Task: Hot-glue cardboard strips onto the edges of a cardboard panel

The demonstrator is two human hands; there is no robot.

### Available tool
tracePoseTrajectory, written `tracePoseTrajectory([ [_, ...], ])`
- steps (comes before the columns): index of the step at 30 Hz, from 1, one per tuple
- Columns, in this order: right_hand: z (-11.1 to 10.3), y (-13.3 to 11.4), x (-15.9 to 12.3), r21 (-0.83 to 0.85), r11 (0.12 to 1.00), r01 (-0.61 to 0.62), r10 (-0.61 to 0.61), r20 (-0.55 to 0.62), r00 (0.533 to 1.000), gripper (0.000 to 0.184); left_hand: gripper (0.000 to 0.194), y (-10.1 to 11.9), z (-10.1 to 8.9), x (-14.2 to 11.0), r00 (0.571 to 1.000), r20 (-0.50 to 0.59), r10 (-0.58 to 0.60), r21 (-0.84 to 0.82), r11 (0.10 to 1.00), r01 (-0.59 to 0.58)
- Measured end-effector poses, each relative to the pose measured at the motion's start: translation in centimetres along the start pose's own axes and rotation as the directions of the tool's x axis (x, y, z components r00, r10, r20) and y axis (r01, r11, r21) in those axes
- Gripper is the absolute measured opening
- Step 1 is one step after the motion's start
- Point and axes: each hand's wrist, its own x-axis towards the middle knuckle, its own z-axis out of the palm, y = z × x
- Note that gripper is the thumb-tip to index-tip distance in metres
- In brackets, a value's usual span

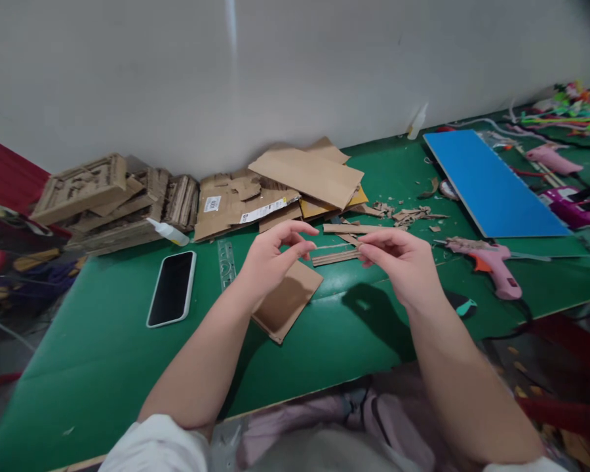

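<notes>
The left grip (282,257) has thumb and forefinger apart at the tips; whether it touches the thin pale strand (335,247) that stretches between the two grips is hard to tell. The right grip (373,248) pinches the strand's other end, mostly hidden by its fingers. Ribbed cardboard strips (337,258) lie between and just below the grips, their right end hidden by the right fingers. A folded cardboard piece (292,298) lies under the left grip, partly covered by wrist and forearm.

Beyond the left grip, flattened cardboard (226,226) carries a white label (212,204) and a printed strip (264,211), both too small to read. Left of this grip are a dark-screened phone (172,288) and a small nozzled bottle (170,232); a second bottle (417,123) stands far beyond the right grip. The contents of both are unclear.

Right of the right grip, a pink glue gun (491,262) lies on the green bench (103,367); nearer, a teal-and-black tool (465,305) is part-hidden by the forearm. Farther right, a purple glue gun (570,204) is cut off by the edge.
</notes>
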Motion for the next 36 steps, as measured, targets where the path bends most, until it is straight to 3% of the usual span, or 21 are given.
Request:
tracePoseTrajectory([
  [2, 0.0, 0.0, 0.1, 0.153, 0.985, -0.081, 0.077, 0.034, 0.996, 0.013, 0.013, -0.1, 0.2, -0.1, 0.996, 0.078, -0.035, -0.19, 0.981, 0.05],
  [5, 0.0, 0.1, 0.0, 0.302, 0.934, -0.189, 0.15, 0.147, 0.978, 0.018, 0.02, -0.4, 0.7, -0.5, 0.972, 0.231, -0.037, -0.475, 0.868, 0.146],
  [9, 0.3, 0.1, -0.3, 0.373, 0.89, -0.262, 0.176, 0.25, 0.952, 0.025, 0.025, -0.9, 1.2, -1.0, 0.941, 0.339, -0.007, -0.639, 0.733, 0.236],
  [14, 0.4, 0.1, -0.4, 0.469, 0.819, -0.33, 0.209, 0.291, 0.934, 0.016, 0.022, -1.0, 1.1, -1.2, 0.966, 0.245, -0.078, -0.665, 0.712, 0.226],
  [18, 0.1, 0.2, -0.2, 0.419, 0.861, -0.288, 0.193, 0.255, 0.947, 0.01, 0.022, -0.7, 1.0, -0.9, 0.981, 0.111, -0.158, -0.627, 0.755, 0.192],
  [24, -0.1, 0.2, -0.1, 0.405, 0.888, -0.217, 0.126, 0.239, 0.963, 0.01, 0.011, -0.1, 1.2, -0.2, 0.995, -0.032, -0.097, -0.679, 0.733, 0.05],
  [29, 0.2, 0.0, -0.2, 0.434, 0.874, -0.219, 0.144, 0.2, 0.969, 0.007, 0.014, 0.1, 1.5, -0.1, 0.99, -0.06, -0.125, -0.706, 0.707, 0.047],
  [36, 0.7, -0.1, -0.4, 0.369, 0.925, -0.086, 0.074, 0.045, 0.996, 0.015, 0.019, 0.1, 1.6, -0.1, 0.992, -0.046, -0.115, -0.72, 0.693, 0.047],
])
